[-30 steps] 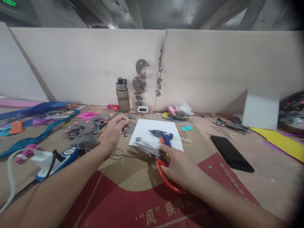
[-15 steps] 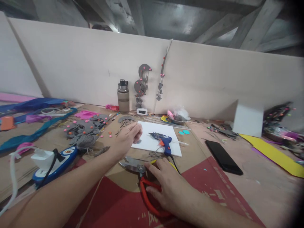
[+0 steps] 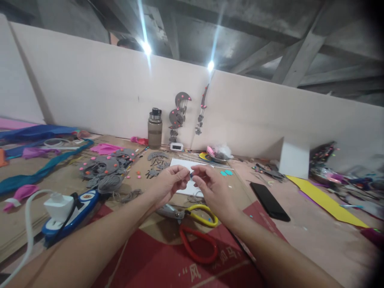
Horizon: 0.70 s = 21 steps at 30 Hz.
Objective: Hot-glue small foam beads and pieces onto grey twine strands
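Observation:
Over the white board (image 3: 183,163), my left hand (image 3: 171,180) is closed in a pinch, its fingertips almost meeting those of my right hand (image 3: 211,186). The fingers of the right hand are curled, with the thumb close to the forefinger. A small dark bit shows between the fingertips, too small to name. Just below the hands lies a pair of scissors (image 3: 180,216) with one red and one yellow handle, touched by neither hand. The glue gun on the board is hidden behind my right hand. Grey cord lies by the board's near edge.
Left are a blue power strip (image 3: 87,204) with a white plug, and grey felt pieces (image 3: 102,166) with pink and orange dots. A bottle (image 3: 155,132) and small clock (image 3: 176,147) stand along the wall. To the right lie a black phone (image 3: 270,201) and yellow sheet (image 3: 327,202).
My right hand has let go of the scissors and risen to meet the left hand over the board. The view has shifted slightly, and ceiling lights now show.

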Motion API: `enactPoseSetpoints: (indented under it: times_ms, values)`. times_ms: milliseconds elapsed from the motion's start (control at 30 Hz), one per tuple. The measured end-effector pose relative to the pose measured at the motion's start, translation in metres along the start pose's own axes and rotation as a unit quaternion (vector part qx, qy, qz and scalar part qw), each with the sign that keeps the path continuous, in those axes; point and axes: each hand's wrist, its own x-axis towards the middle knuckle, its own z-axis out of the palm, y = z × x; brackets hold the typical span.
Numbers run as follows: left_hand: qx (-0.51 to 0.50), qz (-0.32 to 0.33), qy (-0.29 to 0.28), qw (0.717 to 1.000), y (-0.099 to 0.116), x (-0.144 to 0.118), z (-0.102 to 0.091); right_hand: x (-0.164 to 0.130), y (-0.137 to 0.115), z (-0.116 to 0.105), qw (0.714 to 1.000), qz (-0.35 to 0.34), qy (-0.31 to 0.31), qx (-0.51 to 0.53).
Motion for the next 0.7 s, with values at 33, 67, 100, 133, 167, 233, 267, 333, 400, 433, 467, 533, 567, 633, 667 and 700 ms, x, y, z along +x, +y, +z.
enactPoseSetpoints:
  times_ms: [33,67,100,133,167,233,267,333,400,433,467,533,567,633,667,700]
  values:
    - [-0.010,-0.010,-0.004,1.000,-0.001,0.000,-0.001,0.004,0.000,0.002,1.000,-0.002,-0.004,0.010]
    - [-0.018,-0.019,-0.007,1.000,-0.003,0.000,-0.001,0.006,0.001,0.004,1.000,-0.003,-0.008,0.016]
    - [-0.024,-0.027,-0.011,0.999,-0.004,0.001,-0.002,0.009,0.001,0.005,1.000,-0.003,-0.011,0.020]
    - [-0.028,-0.035,-0.015,0.999,-0.005,0.001,-0.003,0.011,0.002,0.005,1.000,-0.001,-0.015,0.023]
    - [-0.030,-0.045,-0.017,0.998,-0.005,0.002,-0.004,0.012,0.003,0.004,1.000,0.003,-0.020,0.024]
    - [-0.033,-0.065,-0.017,0.997,-0.006,0.002,-0.005,0.014,0.004,0.001,0.999,0.009,-0.037,0.011]
    - [-0.032,-0.075,-0.014,0.997,-0.005,0.002,-0.005,0.015,0.004,-0.001,0.999,0.005,-0.048,-0.007]
    - [-0.023,-0.086,-0.003,0.996,-0.004,0.002,-0.004,0.017,0.003,-0.004,0.996,-0.016,-0.067,-0.063]
    - [-0.009,-0.087,0.007,0.996,-0.004,0.002,-0.005,0.020,0.002,-0.005,0.990,-0.036,-0.072,-0.115]
    - [0.000,-0.083,0.011,0.996,-0.004,0.003,-0.005,0.021,0.003,-0.005,0.989,-0.038,-0.070,-0.125]
    - [0.009,-0.074,0.017,0.997,-0.004,0.004,-0.006,0.023,0.004,-0.004,0.990,-0.033,-0.065,-0.120]
    - [0.037,-0.046,0.037,0.998,-0.005,0.005,-0.007,0.026,0.011,0.000,0.996,-0.005,-0.052,-0.074]
    - [0.055,-0.030,0.051,0.997,-0.005,0.006,-0.007,0.027,0.016,0.003,0.998,0.014,-0.045,-0.037]
    - [0.094,-0.001,0.078,0.992,-0.006,0.007,-0.008,0.029,0.028,0.009,0.996,0.060,-0.040,0.051]
    - [0.116,0.009,0.089,0.989,-0.006,0.007,-0.009,0.029,0.033,0.012,0.991,0.083,-0.041,0.094]
    - [0.141,0.018,0.096,0.985,-0.006,0.007,-0.009,0.029,0.038,0.015,0.985,0.103,-0.043,0.134]
